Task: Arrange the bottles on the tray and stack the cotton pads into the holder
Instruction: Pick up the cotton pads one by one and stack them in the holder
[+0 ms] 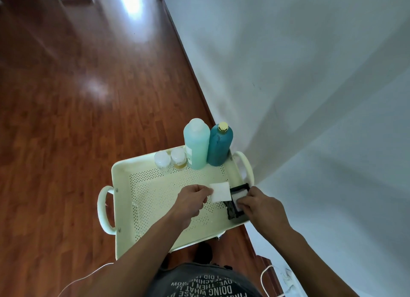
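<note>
Pad pinched flat in my left hand, just left of holder at frame's lower right. Right hand grips holder's pad stack. Holder's long axis runs upper right to lower left. Bottles look done, upright at tray's far edge; pads prob. still left to stack.

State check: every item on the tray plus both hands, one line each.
Light green translucent bottle: upright, capped.
Dark teal bottle with gold cap: upright, capped.
Two small white-lidded jars: upright, lidded.
Cream perforated tray: holds everything.
Black pad holder: partly filled.
White square cotton pad: pinched, outside the holder.
Left hand: pinches pad.
Right hand: on holder, grip unclear.
</note>
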A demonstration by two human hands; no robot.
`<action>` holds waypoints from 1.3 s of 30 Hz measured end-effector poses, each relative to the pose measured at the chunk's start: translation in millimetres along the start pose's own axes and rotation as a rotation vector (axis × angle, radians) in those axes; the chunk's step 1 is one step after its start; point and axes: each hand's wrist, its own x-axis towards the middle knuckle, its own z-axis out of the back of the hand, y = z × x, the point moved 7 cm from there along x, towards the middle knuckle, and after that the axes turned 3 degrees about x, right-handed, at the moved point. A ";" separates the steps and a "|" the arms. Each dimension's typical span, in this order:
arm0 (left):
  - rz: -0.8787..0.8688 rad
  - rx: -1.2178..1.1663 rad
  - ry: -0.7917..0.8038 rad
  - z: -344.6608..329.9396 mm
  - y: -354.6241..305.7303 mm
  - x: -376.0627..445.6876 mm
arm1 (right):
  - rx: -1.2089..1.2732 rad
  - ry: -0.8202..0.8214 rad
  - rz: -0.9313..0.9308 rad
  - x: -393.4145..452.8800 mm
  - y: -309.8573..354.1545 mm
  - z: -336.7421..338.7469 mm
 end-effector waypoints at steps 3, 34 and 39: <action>0.016 -0.016 0.008 -8.2 0.7 -1.4 | 0.062 -0.078 -0.038 -2.5 -8.0 12.2; -0.280 0.443 -0.043 -52.6 -2.0 -12.9 | 0.341 -0.172 -0.259 -12.9 -43.2 -1.9; -0.487 0.782 -0.025 -60.3 -21.7 -13.3 | 0.359 -0.186 -0.270 -7.7 -39.4 -0.9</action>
